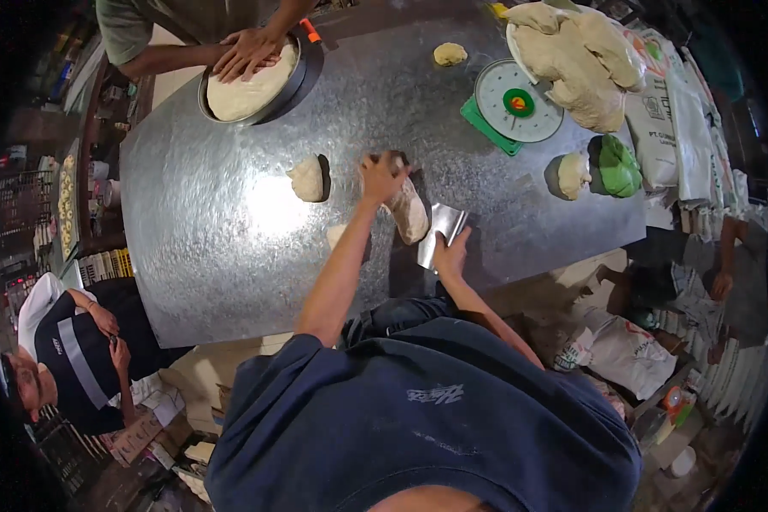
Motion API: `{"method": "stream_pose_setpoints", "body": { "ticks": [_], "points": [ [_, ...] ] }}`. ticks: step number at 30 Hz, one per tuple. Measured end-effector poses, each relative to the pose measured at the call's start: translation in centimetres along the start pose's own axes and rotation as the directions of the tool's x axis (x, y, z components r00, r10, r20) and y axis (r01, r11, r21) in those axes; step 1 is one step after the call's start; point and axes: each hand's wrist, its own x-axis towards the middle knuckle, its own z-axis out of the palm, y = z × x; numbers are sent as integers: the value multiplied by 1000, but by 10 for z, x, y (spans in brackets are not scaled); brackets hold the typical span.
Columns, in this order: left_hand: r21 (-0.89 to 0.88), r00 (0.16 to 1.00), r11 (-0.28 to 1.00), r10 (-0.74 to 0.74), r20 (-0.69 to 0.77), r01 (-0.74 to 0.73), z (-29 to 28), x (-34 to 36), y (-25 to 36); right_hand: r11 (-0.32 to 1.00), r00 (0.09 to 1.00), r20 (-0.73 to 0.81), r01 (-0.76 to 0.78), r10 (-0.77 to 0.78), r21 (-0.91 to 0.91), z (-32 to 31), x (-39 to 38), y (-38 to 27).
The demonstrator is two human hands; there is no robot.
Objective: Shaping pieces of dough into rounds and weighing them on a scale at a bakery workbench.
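My left hand is curled over the far end of a long piece of dough in the middle of the metal table. Beside its near end, my right hand grips a shiny metal dough scraper, its blade standing close to the dough but seemingly apart from it. To the left sits a rounded dough lump. Another pale lump is partly hidden behind my left forearm.
A green scale with a round pan stands at the far right, beside a big dough mass. Nearer are a dough ball and a green bundle. At the far left a co-worker's hands press dough in a round pan.
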Motion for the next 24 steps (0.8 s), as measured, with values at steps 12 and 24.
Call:
{"method": "stream_pose_setpoints", "body": {
  "ticks": [12,24],
  "points": [
    [-281,817,787,-437,377,550,-23,-142,35,937,899,-314,223,-304,-269,-115,-6,4],
    [-332,944,905,-175,280,266,-29,-161,9,775,910,79,389,-406,-498,-20,-58,-51]
  ]
}}
